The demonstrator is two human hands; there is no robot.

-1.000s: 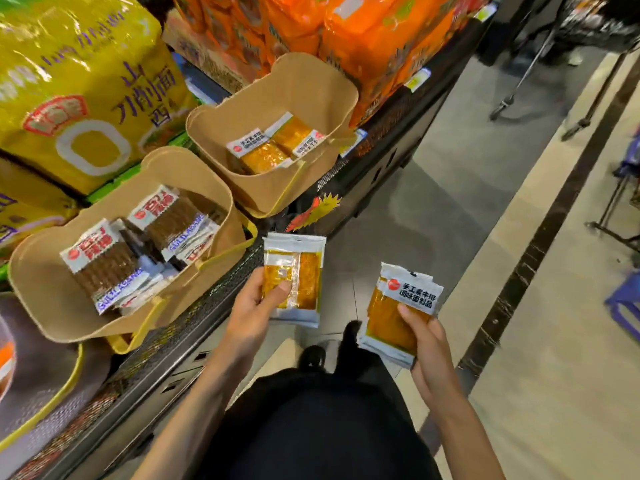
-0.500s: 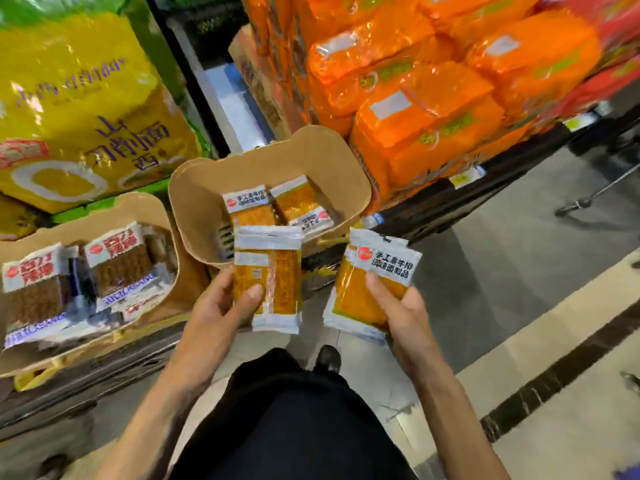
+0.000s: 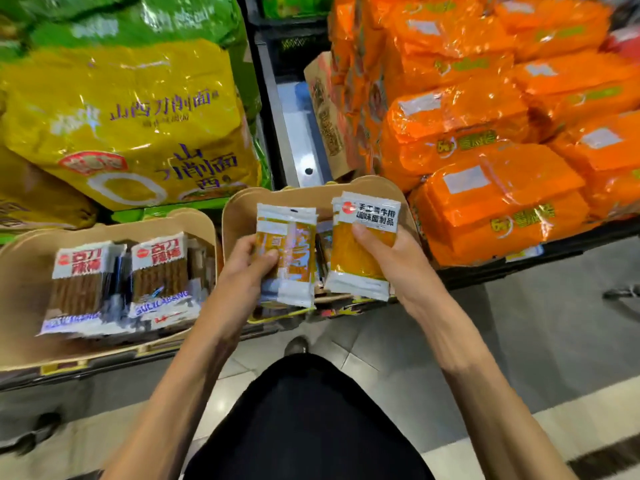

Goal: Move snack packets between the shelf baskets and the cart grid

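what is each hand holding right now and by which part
The left hand holds a back-facing orange packet by its left edge; the right hand holds a label-facing orange packet by its right edge, thumbs on top.

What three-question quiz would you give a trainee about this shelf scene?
1. True or false: the left hand is empty.
2. Which holds the brown stick snack packets? A: the left tan paper basket. B: the right one.
3. What colour are the big shiny bags stacked right of the yellow-orange plastic packet that the right hand grips?
Key: 1 false; 2 A; 3 orange.
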